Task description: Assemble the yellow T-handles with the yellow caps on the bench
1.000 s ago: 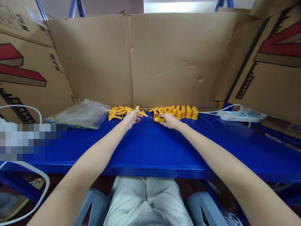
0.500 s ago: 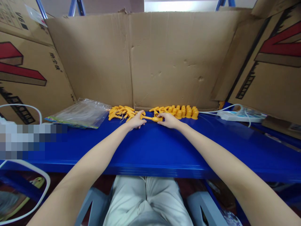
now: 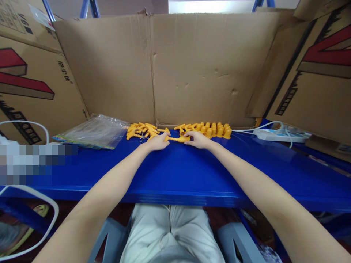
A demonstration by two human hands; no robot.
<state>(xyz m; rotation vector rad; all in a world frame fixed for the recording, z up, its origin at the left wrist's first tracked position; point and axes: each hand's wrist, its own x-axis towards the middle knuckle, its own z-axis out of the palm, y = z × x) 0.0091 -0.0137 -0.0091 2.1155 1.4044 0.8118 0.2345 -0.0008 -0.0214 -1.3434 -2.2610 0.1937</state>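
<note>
Both my hands rest at the far side of a blue table [image 3: 175, 171], meeting on one yellow plastic piece [image 3: 177, 138] that lies between them. My left hand [image 3: 157, 142] pinches the thin rod end of it. My right hand [image 3: 197, 139] grips its thicker end. Just behind my left hand lies a heap of yellow rod-shaped parts [image 3: 141, 130]. Behind my right hand stands a row of several yellow cap-shaped parts [image 3: 215, 130].
Cardboard walls [image 3: 192, 69] close off the back and both sides. A stack of clear plastic bags [image 3: 94, 132] lies at the left. A white power strip with cable [image 3: 274, 134] sits at the right. White cable loops hang at the far left.
My left hand has left the heap and moved right with a rod part; it now meets the piece in my right hand, so the two yellow parts form one line.
</note>
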